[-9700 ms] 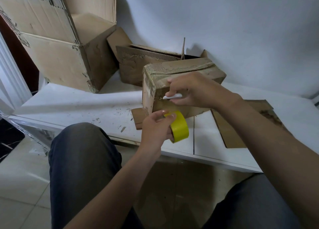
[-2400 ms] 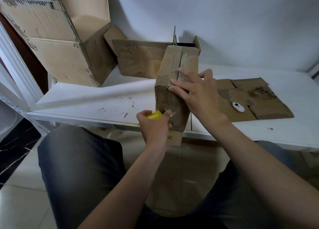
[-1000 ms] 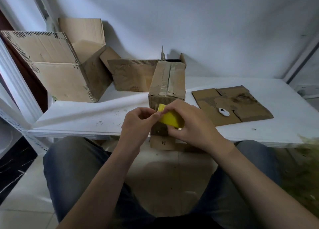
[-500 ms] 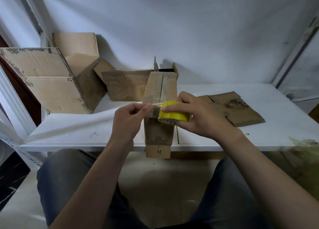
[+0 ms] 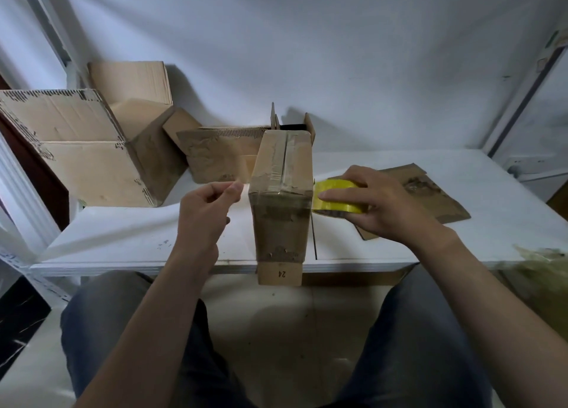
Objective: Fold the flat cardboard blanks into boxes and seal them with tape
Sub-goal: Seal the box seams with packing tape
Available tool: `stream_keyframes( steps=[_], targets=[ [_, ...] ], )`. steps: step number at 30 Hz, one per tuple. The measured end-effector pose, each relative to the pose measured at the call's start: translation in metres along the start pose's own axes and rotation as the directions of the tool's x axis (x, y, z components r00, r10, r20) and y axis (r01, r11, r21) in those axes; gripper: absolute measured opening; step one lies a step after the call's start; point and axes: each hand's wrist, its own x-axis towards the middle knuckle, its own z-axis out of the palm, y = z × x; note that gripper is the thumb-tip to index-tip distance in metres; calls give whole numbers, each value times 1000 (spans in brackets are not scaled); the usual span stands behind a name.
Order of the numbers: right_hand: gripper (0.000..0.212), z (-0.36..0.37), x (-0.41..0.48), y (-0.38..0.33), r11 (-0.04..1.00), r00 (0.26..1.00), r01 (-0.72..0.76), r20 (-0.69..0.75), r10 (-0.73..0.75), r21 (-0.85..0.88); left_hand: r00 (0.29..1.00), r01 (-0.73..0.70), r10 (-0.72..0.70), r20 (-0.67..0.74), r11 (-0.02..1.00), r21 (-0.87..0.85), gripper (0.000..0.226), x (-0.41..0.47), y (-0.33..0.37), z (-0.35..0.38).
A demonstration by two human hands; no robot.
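Tall brown cardboard box (image 5: 281, 211) standing upright near the front edge of a white bench (image 5: 153, 232), directly ahead of a seated person. Its top flaps are closed, and clear tape runs along the seam between them. One small flap, marked with the number 24, hangs down below the edge of the bench.

The left hand (image 5: 209, 205) is raised just to the left of the box, level with its top. Its thumb and first fingers (image 5: 234, 189) are pressed together, pinching the free end of a strip of clear tape (image 5: 246, 191); the other fingers are curled into the palm. The strip stretches from that pinch across the near top edge of the box.

The right hand (image 5: 379, 205) is just to the right of the box, gripping a roll of yellow tape (image 5: 333, 185) held flat against the box's upper corner. Its fingers (image 5: 341, 195) are laid over the roll, with the index finger stretched along its side; the thumb is hidden.

A flat brown cardboard blank (image 5: 430, 192) lies on the bench behind the right hand. A large open cardboard box (image 5: 89, 158) lies on its side at the far left of the bench. A smaller open cardboard box (image 5: 221, 155) stands behind the tall one, against a white wall (image 5: 338, 54). The person's knees, in dark trousers (image 5: 104, 331), fill the bottom of the view.
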Motion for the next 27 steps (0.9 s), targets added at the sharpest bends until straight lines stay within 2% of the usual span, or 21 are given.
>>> stream_keyframes(
  steps=[3, 7, 18, 20, 23, 27],
  targets=[
    [46, -1, -6, 15, 999, 999, -34, -5, 34, -31, 999, 9, -10, -43, 1000, -25, 11, 7, -4, -6],
    [41, 6, -5, 22, 996, 996, -85, 13, 85, -17, 999, 43, -44, -26, 999, -23, 9, 15, -15, -6],
    [33, 33, 8, 21, 922, 916, -381, 162, 367, 67, 960, 278, -278, 9, 959, -58, 18, 40, -44, 5],
    [33, 36, 14, 19, 908, 896, -415, 198, 398, 51, 962, 273, -273, 6, 961, -48, 22, 41, -47, 13],
    [33, 38, 23, 17, 895, 874, -444, 239, 423, 40, 966, 258, -258, 23, 966, -19, 12, 42, -50, 23],
    [22, 39, 35, 8, 888, 852, -460, 269, 449, -27, 980, 194, -194, 35, 981, 23, 11, 44, -54, 32]
  ],
)
